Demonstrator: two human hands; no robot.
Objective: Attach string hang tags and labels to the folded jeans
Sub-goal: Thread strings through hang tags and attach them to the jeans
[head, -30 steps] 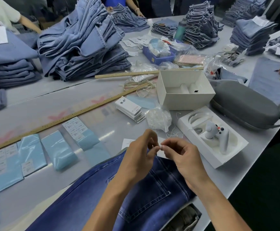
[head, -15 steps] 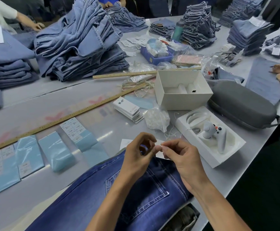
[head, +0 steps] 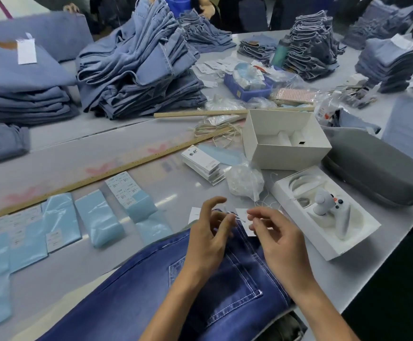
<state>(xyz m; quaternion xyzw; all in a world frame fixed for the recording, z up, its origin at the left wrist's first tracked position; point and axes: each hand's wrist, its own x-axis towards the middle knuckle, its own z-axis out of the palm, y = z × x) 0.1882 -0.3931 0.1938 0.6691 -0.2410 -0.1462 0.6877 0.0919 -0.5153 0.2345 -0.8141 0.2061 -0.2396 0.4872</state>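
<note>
Both hands hover over the top edge of the dark blue jeans [head: 151, 291], which lie flat at the near edge of the table [head: 60, 141]. Left hand [head: 207, 239] has its fingers spread and loosely bent, with the pointer finger lifted high; it grips nothing that can be seen. Right hand [head: 276, 239] has its thumb and pointer finger close together near a thin white string [head: 238, 217]; if it really pinches the string is too small to tell. The string runs between the two hands, just above the waistband. A white tag [head: 243, 214] lies on the table under it, touching the jeans' top edge.

Just past the hands sits a crinkly clear bag [head: 244, 180]. Beside it is a stack of white tags [head: 203, 162] with dark writing on top, too small to read. Paper labels [head: 124, 189] with small print rest on shiny light blue packets [head: 97, 217] to the left; that print cannot be read either. A long wooden ruler [head: 116, 168] crosses the table behind them.

To the right, an open white tray [head: 348, 244] holds a white controller [head: 333, 210]. Behind it stand an open white box [head: 284, 141] and a grey case [head: 377, 173]. Piles of pale denim [head: 136, 70] fill the far side.
</note>
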